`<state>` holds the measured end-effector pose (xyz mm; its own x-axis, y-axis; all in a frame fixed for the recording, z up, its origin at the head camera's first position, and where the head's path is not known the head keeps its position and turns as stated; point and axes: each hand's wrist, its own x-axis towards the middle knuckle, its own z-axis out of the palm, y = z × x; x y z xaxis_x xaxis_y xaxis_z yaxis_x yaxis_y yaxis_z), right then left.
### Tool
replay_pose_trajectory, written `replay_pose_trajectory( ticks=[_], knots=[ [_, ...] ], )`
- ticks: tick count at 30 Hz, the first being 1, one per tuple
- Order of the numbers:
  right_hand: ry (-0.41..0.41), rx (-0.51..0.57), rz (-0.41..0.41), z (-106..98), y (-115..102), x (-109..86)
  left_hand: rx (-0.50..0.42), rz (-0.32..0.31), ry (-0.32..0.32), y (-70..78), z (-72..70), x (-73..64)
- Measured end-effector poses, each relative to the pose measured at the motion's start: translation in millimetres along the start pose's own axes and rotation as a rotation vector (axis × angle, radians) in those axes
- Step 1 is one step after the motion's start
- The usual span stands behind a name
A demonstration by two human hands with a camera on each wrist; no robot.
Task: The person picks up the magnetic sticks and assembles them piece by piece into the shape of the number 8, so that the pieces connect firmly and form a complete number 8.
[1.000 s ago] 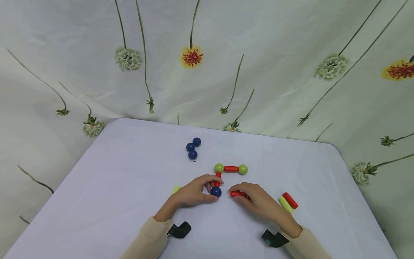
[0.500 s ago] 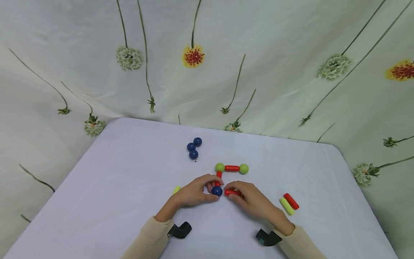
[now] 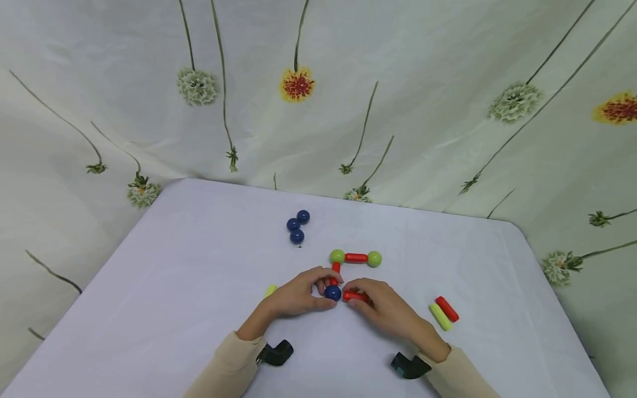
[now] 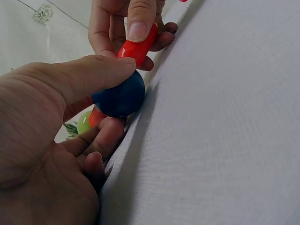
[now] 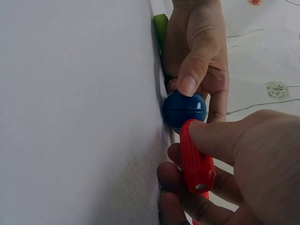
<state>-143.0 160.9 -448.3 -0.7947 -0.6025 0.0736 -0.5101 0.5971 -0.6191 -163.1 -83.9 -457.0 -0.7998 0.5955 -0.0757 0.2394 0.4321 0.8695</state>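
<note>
White table, head view: left hand pinches blue ball between thumb and fingers. Right hand, at 3 o'clock, grips red rod, its near end just beside the ball; contact unclear. Second rod runs toward 12 o'clock to green ball. Three spare balls, 11 o'clock. Right wrist view alone shows silver disc in the gripped rod's end.

A pale table stands against a flower-printed cloth; what kind of room this is cannot be told.
</note>
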Motion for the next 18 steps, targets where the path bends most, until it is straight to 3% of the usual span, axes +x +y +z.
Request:
replay_pose_trajectory(
  ticks=[18],
  knots=[
    [-0.002,0.024,-0.004,0.6,-0.8,0.2,-0.009,0.000,-0.001,-0.8,0.5,0.2]
  ],
)
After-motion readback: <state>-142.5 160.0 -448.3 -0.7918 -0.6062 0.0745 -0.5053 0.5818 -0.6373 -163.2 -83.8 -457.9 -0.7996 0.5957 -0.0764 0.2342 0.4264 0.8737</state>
